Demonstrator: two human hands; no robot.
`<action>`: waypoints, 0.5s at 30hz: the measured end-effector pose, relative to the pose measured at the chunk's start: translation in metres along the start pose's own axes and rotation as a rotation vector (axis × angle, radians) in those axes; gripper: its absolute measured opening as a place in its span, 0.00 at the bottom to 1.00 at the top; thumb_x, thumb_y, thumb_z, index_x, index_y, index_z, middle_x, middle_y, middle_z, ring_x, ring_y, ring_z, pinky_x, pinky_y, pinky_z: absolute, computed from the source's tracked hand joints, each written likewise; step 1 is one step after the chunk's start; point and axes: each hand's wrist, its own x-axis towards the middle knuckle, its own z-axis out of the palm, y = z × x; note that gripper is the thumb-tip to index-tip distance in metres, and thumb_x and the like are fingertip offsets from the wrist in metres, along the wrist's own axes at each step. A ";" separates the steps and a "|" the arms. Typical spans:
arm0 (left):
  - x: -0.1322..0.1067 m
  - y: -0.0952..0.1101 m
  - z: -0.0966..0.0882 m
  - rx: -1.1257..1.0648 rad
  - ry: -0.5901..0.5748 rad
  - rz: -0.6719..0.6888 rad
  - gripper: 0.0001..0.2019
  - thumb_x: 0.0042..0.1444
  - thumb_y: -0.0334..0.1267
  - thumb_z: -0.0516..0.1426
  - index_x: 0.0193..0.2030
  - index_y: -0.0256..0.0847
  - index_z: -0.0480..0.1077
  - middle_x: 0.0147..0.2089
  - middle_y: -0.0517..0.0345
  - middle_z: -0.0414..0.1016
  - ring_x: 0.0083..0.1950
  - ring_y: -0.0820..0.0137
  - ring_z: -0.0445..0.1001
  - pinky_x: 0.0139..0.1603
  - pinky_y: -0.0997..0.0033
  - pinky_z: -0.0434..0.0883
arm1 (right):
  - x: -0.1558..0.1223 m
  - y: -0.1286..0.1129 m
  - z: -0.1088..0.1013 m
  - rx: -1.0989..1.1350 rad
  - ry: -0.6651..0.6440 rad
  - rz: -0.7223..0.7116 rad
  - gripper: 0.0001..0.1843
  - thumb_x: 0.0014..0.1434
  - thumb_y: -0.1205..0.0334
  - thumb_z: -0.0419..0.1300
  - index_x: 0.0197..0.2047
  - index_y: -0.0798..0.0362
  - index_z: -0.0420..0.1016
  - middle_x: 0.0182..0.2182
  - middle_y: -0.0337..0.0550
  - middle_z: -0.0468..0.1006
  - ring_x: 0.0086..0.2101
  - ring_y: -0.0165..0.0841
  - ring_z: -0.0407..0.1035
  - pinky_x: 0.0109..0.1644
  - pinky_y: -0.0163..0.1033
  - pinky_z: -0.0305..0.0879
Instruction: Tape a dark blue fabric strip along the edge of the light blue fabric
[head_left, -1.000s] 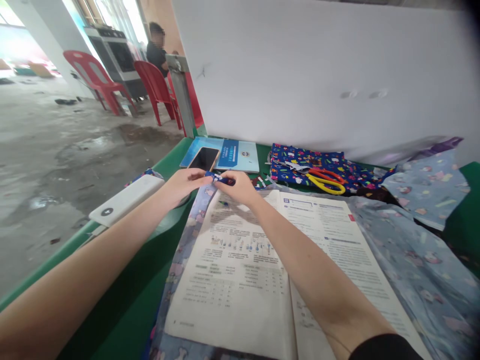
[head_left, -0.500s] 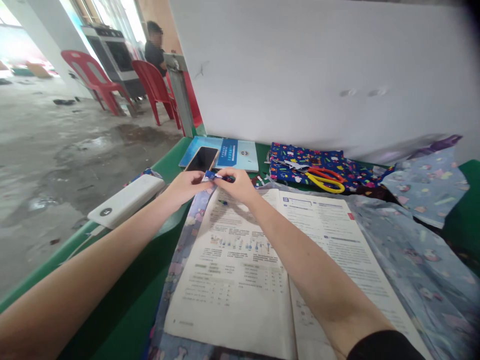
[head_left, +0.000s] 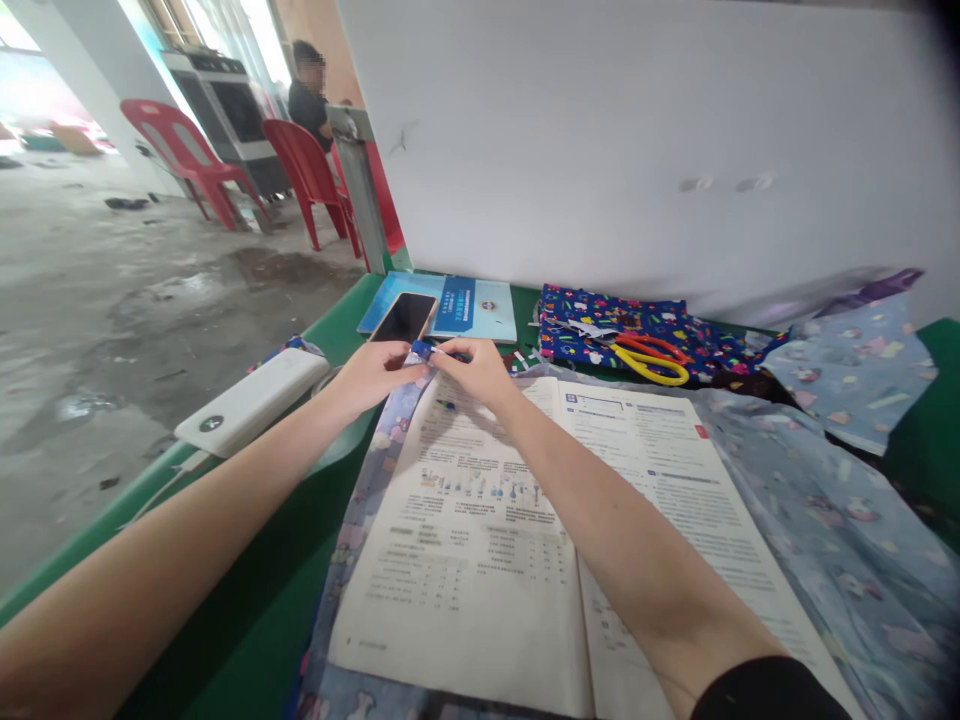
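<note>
Patterned grey-blue sheet (head_left: 847,530) is spreading beneath the open book (head_left: 517,620), reaching well past its right page and showing as a narrow band along its left side. Beyond the book's far edge, dark-blue printed material (head_left: 568,312) is lying folded. A blue booklet (head_left: 491,310) is resting beyond the far left corner, and a white power bank (head_left: 259,400) is sitting left of the book, apart from it. Scissors (head_left: 622,354) are lying on the printed material, and a phone (head_left: 405,318) is resting partly over the booklet.

At the book's far left corner, I am seeing the left hand (head_left: 375,375) pinching a small dark-blue bit (head_left: 421,349) in its grip, by the sheet's edge. The right hand (head_left: 478,372) is bringing its fingertips together just beside; whether that grip is clasping the bit, I cannot tell. I am reading the step in hand as working this edge at the corner. To my judgement, the next move is calling for a steady left pinch and small, exact right-hand fingerwork, without creasing the page.
</note>
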 end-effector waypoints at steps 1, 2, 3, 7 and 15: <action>0.000 0.000 0.000 0.009 0.000 0.004 0.16 0.47 0.48 0.64 0.39 0.40 0.77 0.33 0.61 0.79 0.32 0.68 0.72 0.33 0.72 0.64 | 0.000 0.000 0.000 -0.009 0.004 0.002 0.09 0.52 0.57 0.62 0.30 0.53 0.79 0.32 0.39 0.81 0.36 0.31 0.73 0.43 0.35 0.65; 0.000 0.001 0.000 0.016 -0.001 0.008 0.16 0.47 0.48 0.64 0.39 0.40 0.77 0.32 0.61 0.79 0.32 0.69 0.72 0.33 0.73 0.64 | 0.000 0.000 0.000 -0.020 0.006 0.005 0.09 0.53 0.57 0.62 0.30 0.54 0.79 0.31 0.39 0.81 0.35 0.31 0.73 0.43 0.35 0.65; 0.000 0.001 0.000 0.021 -0.003 0.010 0.15 0.47 0.48 0.64 0.38 0.40 0.77 0.31 0.61 0.78 0.31 0.69 0.71 0.32 0.73 0.63 | 0.000 -0.001 0.001 -0.032 0.007 0.008 0.09 0.53 0.58 0.62 0.30 0.54 0.79 0.30 0.39 0.80 0.34 0.31 0.72 0.42 0.34 0.65; 0.000 0.001 0.001 0.009 0.001 -0.005 0.14 0.46 0.46 0.64 0.37 0.39 0.77 0.31 0.61 0.78 0.31 0.69 0.71 0.32 0.73 0.63 | 0.000 -0.001 0.002 -0.062 0.004 0.040 0.09 0.54 0.58 0.61 0.30 0.55 0.79 0.29 0.39 0.80 0.34 0.31 0.72 0.42 0.35 0.65; -0.001 -0.003 0.004 -0.183 0.041 -0.133 0.17 0.44 0.48 0.66 0.37 0.39 0.77 0.32 0.59 0.78 0.33 0.67 0.73 0.35 0.70 0.66 | -0.001 -0.004 -0.005 -0.277 0.133 -0.245 0.09 0.57 0.63 0.58 0.41 0.52 0.75 0.41 0.42 0.78 0.39 0.31 0.70 0.50 0.39 0.62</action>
